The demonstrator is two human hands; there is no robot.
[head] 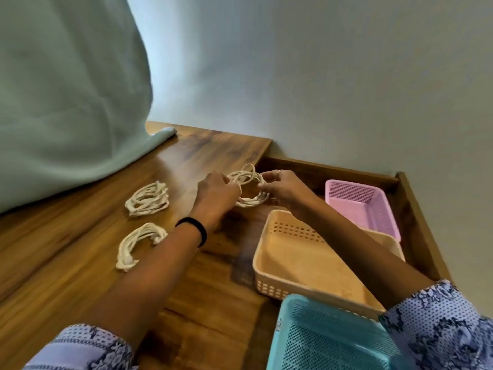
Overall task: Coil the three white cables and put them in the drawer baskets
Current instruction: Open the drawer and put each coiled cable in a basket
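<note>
The left hand (217, 194) and right hand (282, 186) pinch opposite sides of a coiled white cable (249, 189), its ring lying roughly flat over the tabletop (80, 263). Two further coils (148, 198) (138, 244) rest at left. The pink basket (365, 206), beige basket (306, 260) and blue basket (325, 340) hold nothing.

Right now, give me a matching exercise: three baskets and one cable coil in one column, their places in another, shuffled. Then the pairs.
Things:
1. pink basket
2. beige basket
3. blue basket
4. held coil

Places:
A. nearest the camera
B. between left hand and right hand
C. farthest back in the drawer
D. middle of the basket row

Pairs: 1-C, 2-D, 3-A, 4-B
</note>
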